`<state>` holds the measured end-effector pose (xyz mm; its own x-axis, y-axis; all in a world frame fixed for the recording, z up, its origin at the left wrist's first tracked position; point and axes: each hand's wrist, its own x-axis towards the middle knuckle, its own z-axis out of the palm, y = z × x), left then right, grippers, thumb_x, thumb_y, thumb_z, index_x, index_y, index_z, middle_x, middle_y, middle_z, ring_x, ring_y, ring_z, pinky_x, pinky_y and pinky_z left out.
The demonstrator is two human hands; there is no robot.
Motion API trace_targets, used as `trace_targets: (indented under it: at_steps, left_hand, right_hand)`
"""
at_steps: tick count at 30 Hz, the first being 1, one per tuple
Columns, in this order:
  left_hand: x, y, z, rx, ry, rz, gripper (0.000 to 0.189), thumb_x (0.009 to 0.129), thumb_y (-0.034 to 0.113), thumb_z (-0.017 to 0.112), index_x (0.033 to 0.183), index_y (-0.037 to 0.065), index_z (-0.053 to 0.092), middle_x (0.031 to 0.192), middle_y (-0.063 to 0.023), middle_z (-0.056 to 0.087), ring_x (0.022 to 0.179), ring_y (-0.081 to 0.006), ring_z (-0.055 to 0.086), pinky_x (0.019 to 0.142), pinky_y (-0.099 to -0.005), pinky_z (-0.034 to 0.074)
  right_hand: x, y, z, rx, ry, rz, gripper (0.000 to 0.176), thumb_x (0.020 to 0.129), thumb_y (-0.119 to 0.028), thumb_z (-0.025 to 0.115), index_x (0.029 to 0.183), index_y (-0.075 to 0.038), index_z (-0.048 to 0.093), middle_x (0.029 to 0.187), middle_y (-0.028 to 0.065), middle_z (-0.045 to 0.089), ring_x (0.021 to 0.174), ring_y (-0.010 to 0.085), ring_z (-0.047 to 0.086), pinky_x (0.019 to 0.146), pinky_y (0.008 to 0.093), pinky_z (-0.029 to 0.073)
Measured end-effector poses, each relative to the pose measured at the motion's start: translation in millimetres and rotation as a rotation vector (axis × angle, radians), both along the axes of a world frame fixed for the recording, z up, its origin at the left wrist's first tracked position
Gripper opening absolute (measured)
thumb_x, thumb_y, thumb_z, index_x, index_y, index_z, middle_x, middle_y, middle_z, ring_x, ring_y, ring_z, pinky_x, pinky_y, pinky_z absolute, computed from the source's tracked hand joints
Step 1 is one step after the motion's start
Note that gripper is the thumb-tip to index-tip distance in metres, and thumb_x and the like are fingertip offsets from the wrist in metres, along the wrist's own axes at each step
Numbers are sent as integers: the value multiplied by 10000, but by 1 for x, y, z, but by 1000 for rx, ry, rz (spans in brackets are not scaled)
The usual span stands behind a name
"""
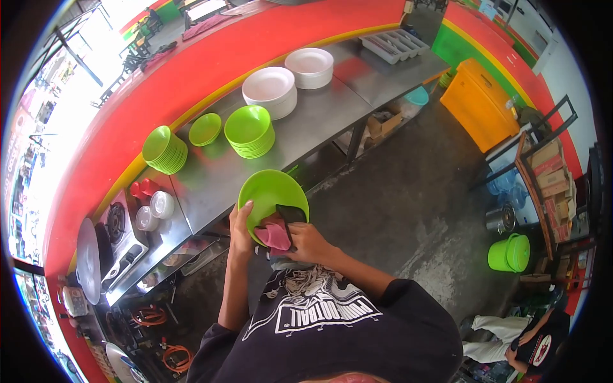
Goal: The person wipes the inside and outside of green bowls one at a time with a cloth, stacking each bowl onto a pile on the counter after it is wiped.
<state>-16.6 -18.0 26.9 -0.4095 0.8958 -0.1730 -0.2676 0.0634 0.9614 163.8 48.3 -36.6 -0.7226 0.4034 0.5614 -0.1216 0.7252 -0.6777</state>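
In front of my body I hold a lime-green bowl [271,191], its inside facing up toward me. My left hand [241,228] grips the rim on the left, thumb over the edge. My right hand [308,242] is closed on a pink and dark cloth [274,235], which lies against the lower right inside of the bowl. On the steel counter ahead stand a stack of green bowls [249,131], a taller green stack [165,150] and a low green bowl [205,129]. Part of my right fingers is hidden by the cloth.
White plate stacks [269,89] and a cutlery tray [394,46] sit farther along the steel counter [325,112]. A gas stove [121,236] is at left. On the right are an orange cooler [479,105], a green bucket [509,254], a shelf with boxes and another person [533,341].
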Motion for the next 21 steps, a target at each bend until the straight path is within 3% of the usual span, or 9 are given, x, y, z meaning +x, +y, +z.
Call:
trace_targets:
  at_steps: [5, 8, 13, 17, 21]
  left_hand:
    - [13, 1, -2, 85, 7, 75, 529, 971, 263, 521, 1418, -13, 457, 1297, -153, 571, 1144, -227, 562, 1011, -336, 427]
    - [27, 3, -14, 114, 124, 151, 519, 948, 229, 520, 1404, -13, 465, 1282, -149, 573, 1135, -217, 565, 1002, -338, 434]
    - [-8, -7, -5, 55, -106, 3, 499, 954, 263, 482, 1359, -28, 493, 1187, -136, 629, 1074, -217, 605, 969, -343, 462]
    - [-7, -9, 18, 70, -5, 25, 526, 969, 282, 513, 1397, -20, 464, 1276, -146, 594, 1163, -224, 576, 1002, -355, 444]
    - [14, -9, 12, 81, 104, 88, 522, 956, 211, 548, 1415, -18, 446, 1280, -126, 582, 1148, -203, 562, 1011, -341, 430]
  right_hand:
    - [1, 9, 13, -1, -130, -55, 405, 708, -227, 847, 1036, -43, 695, 936, 126, 685, 839, 330, 677, 755, 423, 542]
    - [-15, -6, 14, -29, 25, -87, 415, 694, -235, 845, 1037, -52, 698, 935, 117, 684, 830, 325, 675, 746, 418, 544]
    - [-14, 1, 12, 96, 2, 26, 397, 702, -239, 846, 1023, -56, 701, 923, 109, 681, 810, 319, 669, 729, 414, 541]
    - [-7, 17, 11, 145, -82, 60, 396, 713, -246, 850, 1028, -59, 701, 927, 109, 683, 816, 314, 670, 732, 413, 542]
    - [-16, -1, 25, 37, -49, -45, 398, 710, -248, 851, 1027, -60, 700, 926, 108, 683, 814, 307, 670, 733, 408, 545]
